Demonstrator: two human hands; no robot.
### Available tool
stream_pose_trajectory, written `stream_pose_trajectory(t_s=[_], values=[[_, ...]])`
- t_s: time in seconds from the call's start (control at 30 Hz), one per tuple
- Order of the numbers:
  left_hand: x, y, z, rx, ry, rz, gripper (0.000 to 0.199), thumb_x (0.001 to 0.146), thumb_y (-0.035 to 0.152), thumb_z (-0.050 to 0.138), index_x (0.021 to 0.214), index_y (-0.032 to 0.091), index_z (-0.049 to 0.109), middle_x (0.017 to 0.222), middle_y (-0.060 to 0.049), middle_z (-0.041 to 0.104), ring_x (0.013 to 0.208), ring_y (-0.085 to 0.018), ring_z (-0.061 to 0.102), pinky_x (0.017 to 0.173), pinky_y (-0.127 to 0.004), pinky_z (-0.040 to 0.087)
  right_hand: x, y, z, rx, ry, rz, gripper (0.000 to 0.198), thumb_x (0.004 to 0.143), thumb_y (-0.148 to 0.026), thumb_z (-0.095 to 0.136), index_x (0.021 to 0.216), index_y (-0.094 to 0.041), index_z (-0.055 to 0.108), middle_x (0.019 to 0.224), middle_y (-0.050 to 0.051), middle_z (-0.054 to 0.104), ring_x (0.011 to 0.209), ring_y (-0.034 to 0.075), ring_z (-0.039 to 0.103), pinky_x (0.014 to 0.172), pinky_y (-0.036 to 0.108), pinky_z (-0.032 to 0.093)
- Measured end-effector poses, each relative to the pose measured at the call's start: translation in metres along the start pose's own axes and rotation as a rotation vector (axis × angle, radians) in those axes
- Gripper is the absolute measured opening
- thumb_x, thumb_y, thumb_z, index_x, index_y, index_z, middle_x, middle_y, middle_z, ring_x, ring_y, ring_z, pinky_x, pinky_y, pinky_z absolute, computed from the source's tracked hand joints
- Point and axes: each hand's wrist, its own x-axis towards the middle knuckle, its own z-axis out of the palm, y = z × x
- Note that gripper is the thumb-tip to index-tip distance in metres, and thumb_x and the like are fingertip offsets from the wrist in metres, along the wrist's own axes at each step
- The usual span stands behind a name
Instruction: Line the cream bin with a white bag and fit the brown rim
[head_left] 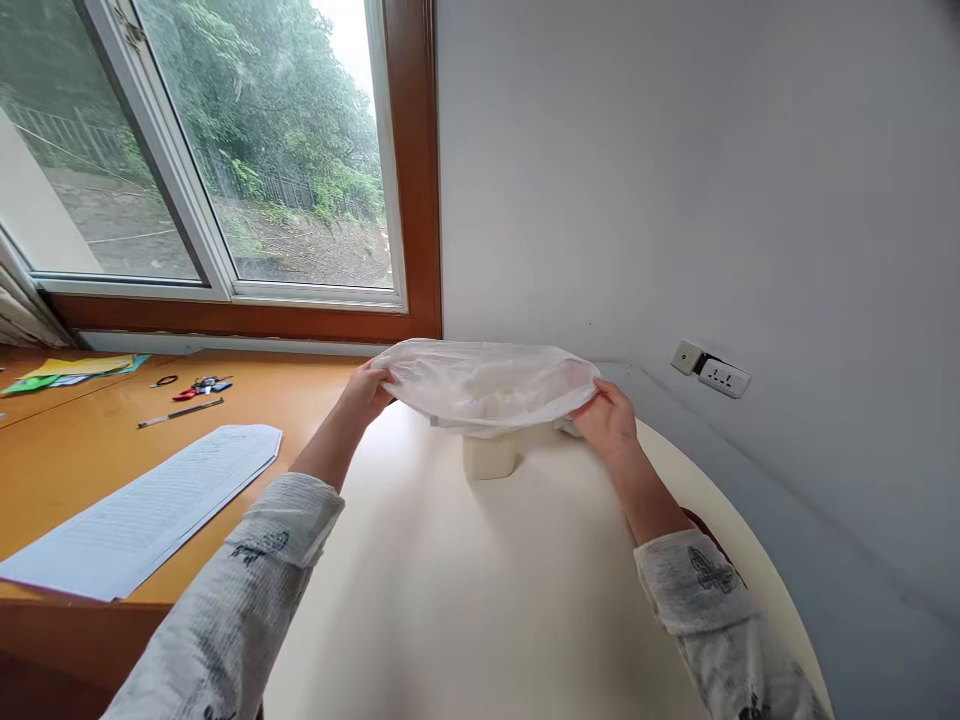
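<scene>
A thin, see-through white plastic bag (487, 385) is stretched wide between my two hands. My left hand (367, 392) is closed on its left edge, and my right hand (606, 418) grips the right edge. Below the bag, a small cream-coloured container (489, 458) stands on the white table, its top hidden by the plastic. Whether the bag touches it, I cannot tell. Close to my right hand lies a small whitish thing (568, 427), mostly covered and too hidden to name.
The white table (480, 600) has a rounded right edge along the wall. On the wooden desk (315, 385) at left lie paper sheets (161, 505), a pen (180, 413), keys (202, 388) and coloured papers (82, 368). Wall sockets (724, 377) are at right.
</scene>
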Motion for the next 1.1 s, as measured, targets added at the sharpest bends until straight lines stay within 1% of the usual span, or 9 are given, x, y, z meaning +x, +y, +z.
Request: stream_pose_trajectory(t_s=[0.2, 0.33, 0.47, 0.57, 0.63, 0.73, 0.9, 1.0, 1.1], values=[[-0.001, 0.029, -0.020, 0.125, 0.013, 0.017, 0.017, 0.046, 0.004, 0.059, 0.054, 0.014, 0.047, 0.058, 0.003, 0.056, 0.057, -0.010, 0.056, 0.058, -0.024, 0.049, -0.003, -0.019, -0.008, -0.231, 0.186, -0.132, 0.009, 0.062, -0.026, 0.060, 0.069, -0.023, 0.054, 0.084, -0.001, 0.064, 0.091, 0.016, 0.058, 0.072, 0.031, 0.050], [-0.008, 0.045, -0.026, 0.245, 0.017, -0.006, 0.015, 0.049, 0.009, 0.065, 0.056, 0.013, 0.051, 0.054, 0.003, 0.054, 0.045, -0.008, 0.051, 0.049, -0.023, 0.048, -0.009, -0.030, -0.009, -0.357, 0.308, -0.215, 0.016, 0.057, -0.022, 0.065, 0.059, -0.019, 0.049, 0.068, -0.003, 0.060, 0.071, 0.011, 0.057, 0.061, 0.024, 0.046], [-0.021, 0.053, -0.018, 0.295, 0.022, 0.014, 0.016, 0.051, 0.012, 0.065, 0.057, 0.013, 0.051, 0.046, 0.005, 0.048, 0.039, -0.007, 0.047, 0.044, -0.022, 0.045, -0.014, -0.034, -0.004, -0.421, 0.444, -0.330, 0.019, 0.058, -0.021, 0.066, 0.057, -0.017, 0.048, 0.059, -0.007, 0.054, 0.056, 0.006, 0.051, 0.052, 0.018, 0.040], [-0.036, 0.059, 0.000, 0.278, 0.001, 0.054, 0.014, 0.053, 0.014, 0.063, 0.058, 0.014, 0.050, 0.046, 0.006, 0.046, 0.041, -0.006, 0.046, 0.045, -0.022, 0.045, -0.021, -0.037, 0.008, -0.466, 0.464, -0.402, 0.020, 0.061, -0.025, 0.066, 0.060, -0.018, 0.048, 0.055, -0.008, 0.052, 0.050, 0.005, 0.048, 0.047, 0.017, 0.038], [-0.052, 0.062, 0.019, 0.265, -0.050, 0.083, 0.014, 0.054, 0.015, 0.063, 0.063, 0.013, 0.052, 0.054, 0.005, 0.050, 0.047, -0.007, 0.049, 0.049, -0.022, 0.046, -0.029, -0.039, 0.022, -0.505, 0.391, -0.373, 0.021, 0.062, -0.028, 0.067, 0.070, -0.019, 0.049, 0.057, -0.007, 0.055, 0.048, 0.005, 0.048, 0.045, 0.016, 0.037], [-0.083, 0.062, 0.055, 0.277, -0.248, 0.145, 0.012, 0.060, 0.018, 0.062, 0.068, 0.013, 0.054, 0.061, 0.004, 0.052, 0.054, -0.007, 0.050, 0.053, -0.020, 0.043, -0.048, -0.040, 0.051, -0.568, 0.150, -0.197, 0.040, 0.064, -0.030, 0.068, 0.099, -0.023, 0.050, 0.062, -0.006, 0.061, 0.049, 0.007, 0.051, 0.045, 0.017, 0.040], [-0.135, 0.039, 0.114, 0.469, -0.501, 0.166, 0.017, 0.068, 0.023, 0.060, 0.082, 0.013, 0.058, 0.073, 0.000, 0.058, 0.068, -0.012, 0.054, 0.063, -0.023, 0.042, -0.077, -0.021, 0.091, -0.584, -0.267, 0.051, 0.077, 0.066, -0.028, 0.067, 0.132, -0.026, 0.028, 0.077, -0.001, 0.065, 0.070, 0.015, 0.062, 0.062, 0.027, 0.051], [-0.162, 0.024, 0.136, 0.586, -0.736, 0.124, 0.013, 0.075, 0.025, 0.055, 0.080, 0.014, 0.056, 0.070, -0.001, 0.057, 0.066, -0.013, 0.053, 0.061, -0.025, 0.042, -0.083, -0.002, 0.091, -0.678, -0.333, -0.017, 0.055, 0.067, -0.024, 0.064, 0.119, -0.024, 0.046, 0.075, -0.001, 0.063, 0.066, 0.016, 0.060, 0.057, 0.028, 0.050], [-0.181, 0.020, 0.144, 0.670, -0.916, 0.232, 0.011, 0.077, 0.026, 0.055, 0.077, 0.015, 0.056, 0.076, -0.002, 0.057, 0.074, -0.015, 0.053, 0.067, -0.027, 0.044, -0.083, 0.008, 0.077, -0.718, -0.287, -0.190, 0.031, 0.061, -0.023, 0.068, 0.091, -0.022, 0.060, 0.075, 0.000, 0.063, 0.073, 0.019, 0.060, 0.065, 0.031, 0.050]])
